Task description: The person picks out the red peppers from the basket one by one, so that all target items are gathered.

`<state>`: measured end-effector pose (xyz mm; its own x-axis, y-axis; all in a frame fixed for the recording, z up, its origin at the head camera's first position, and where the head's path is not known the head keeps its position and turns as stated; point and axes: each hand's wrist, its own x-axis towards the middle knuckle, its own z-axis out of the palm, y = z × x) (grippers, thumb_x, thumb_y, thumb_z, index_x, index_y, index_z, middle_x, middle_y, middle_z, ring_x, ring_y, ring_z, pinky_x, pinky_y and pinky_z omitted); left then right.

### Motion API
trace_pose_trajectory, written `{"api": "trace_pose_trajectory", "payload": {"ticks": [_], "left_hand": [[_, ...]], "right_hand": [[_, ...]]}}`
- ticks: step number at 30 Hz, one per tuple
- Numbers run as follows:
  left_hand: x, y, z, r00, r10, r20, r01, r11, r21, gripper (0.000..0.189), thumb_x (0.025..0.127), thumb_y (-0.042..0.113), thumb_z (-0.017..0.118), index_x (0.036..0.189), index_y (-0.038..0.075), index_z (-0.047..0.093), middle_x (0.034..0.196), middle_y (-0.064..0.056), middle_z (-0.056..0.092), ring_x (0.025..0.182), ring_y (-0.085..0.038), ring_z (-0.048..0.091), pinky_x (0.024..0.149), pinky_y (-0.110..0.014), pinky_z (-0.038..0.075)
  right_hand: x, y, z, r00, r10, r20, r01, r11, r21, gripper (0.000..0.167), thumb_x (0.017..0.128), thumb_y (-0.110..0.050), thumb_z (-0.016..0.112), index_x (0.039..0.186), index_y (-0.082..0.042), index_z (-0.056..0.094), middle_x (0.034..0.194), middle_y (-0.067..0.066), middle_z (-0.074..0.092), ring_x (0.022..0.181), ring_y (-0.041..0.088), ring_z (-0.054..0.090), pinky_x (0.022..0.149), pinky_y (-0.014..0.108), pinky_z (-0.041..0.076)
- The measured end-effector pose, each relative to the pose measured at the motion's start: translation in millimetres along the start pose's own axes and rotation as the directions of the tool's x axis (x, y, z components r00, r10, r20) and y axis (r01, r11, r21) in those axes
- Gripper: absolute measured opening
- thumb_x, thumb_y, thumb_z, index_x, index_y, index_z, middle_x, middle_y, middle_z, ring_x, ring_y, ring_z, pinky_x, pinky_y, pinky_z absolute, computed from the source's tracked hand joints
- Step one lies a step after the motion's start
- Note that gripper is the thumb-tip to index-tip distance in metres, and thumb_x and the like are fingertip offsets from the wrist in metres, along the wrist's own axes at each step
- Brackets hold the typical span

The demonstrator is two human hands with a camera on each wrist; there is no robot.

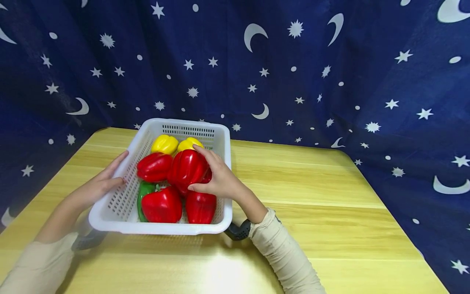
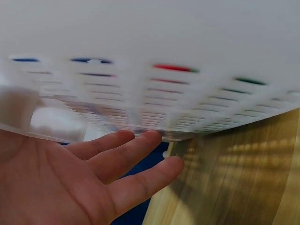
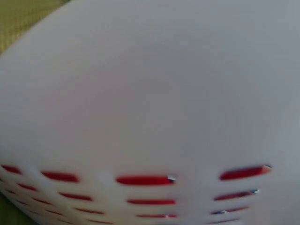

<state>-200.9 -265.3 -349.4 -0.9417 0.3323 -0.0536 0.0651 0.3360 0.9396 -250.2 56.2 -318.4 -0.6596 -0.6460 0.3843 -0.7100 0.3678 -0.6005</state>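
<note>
Your right hand (image 1: 222, 176) clamps its fingers on the glossy, lobed red bell pepper (image 1: 186, 169), likely light, slippery, best held across its sides; your left hand's (image 1: 100, 183) fingers are apart.

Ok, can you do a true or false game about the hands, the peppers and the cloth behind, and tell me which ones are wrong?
1. The right hand holds a red pepper. True.
2. Two yellow peppers are in the basket. True.
3. The left hand holds one of the yellow peppers. False: it is at the side of the basket, with no pepper in it.
4. Something green lies in the basket too. True.
5. The cloth at the back has flowers all over it. False: it has stars, moons and dots.
</note>
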Motion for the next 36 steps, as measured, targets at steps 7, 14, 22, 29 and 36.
{"api": "trace_pose_trajectory", "payload": {"ticks": [7,14,22,29,36], "left_hand": [[0.0,-1.0,0.2,1.0,-0.007,0.0,0.007,1.0,0.0,0.079,0.088,0.001,0.034,0.145,0.028,-0.013,0.143,-0.035,0.005,0.102,-0.047,0.055,0.06,-0.048,0.056],[-0.8,-1.2,-0.3,1.0,-0.008,0.0,0.008,1.0,-0.008,0.078,0.089,0.0,0.034,0.145,0.028,-0.013,0.142,-0.035,0.005,0.098,-0.029,0.061,0.061,-0.047,0.056],[0.0,-1.7,0.2,1.0,-0.016,-0.002,0.016,1.0,0.006,0.078,0.089,0.001,0.034,0.145,0.029,-0.013,0.143,-0.035,0.004,0.098,-0.032,0.06,0.061,-0.047,0.056],[1.2,-3.0,-0.1,1.0,-0.009,0.002,0.009,1.0,-0.014,0.079,0.089,0.0,0.034,0.145,0.03,-0.011,0.142,-0.034,0.004,0.095,-0.017,0.062,0.061,-0.046,0.056],[1.2,-4.0,-0.9,1.0,0.004,0.003,-0.004,0.999,-0.042,0.079,0.089,0.0,0.035,0.145,0.033,-0.01,0.14,-0.035,0.006,0.088,0.003,0.06,0.06,-0.045,0.056]], "right_hand": [[0.0,2,-8,0.999,0.026,-0.021,-0.024,0.997,0.077,0.083,0.067,-0.015,0.078,0.136,-0.01,0.032,0.128,0.008,0.043,0.111,0.019,0.048,0.089,0.029,0.05],[-2.2,6,-21,0.999,0.017,-0.047,-0.014,0.997,0.069,0.082,0.068,-0.017,0.077,0.138,-0.013,0.035,0.126,0.007,0.043,0.114,0.019,0.044,0.089,0.034,0.051],[-6.6,16,-38,0.995,0.05,-0.083,-0.044,0.997,0.07,0.079,0.07,-0.013,0.074,0.138,-0.012,0.034,0.124,0.01,0.042,0.112,0.022,0.046,0.091,0.036,0.05],[-11.7,32,-59,0.993,0.073,-0.094,-0.067,0.995,0.067,0.08,0.069,-0.013,0.075,0.138,-0.011,0.035,0.126,0.012,0.041,0.111,0.023,0.047,0.094,0.037,0.048],[-15.2,46,-75,0.988,0.13,-0.087,-0.124,0.99,0.074,0.08,0.069,-0.015,0.076,0.139,-0.013,0.037,0.126,0.011,0.042,0.112,0.023,0.047,0.093,0.039,0.049]]}}
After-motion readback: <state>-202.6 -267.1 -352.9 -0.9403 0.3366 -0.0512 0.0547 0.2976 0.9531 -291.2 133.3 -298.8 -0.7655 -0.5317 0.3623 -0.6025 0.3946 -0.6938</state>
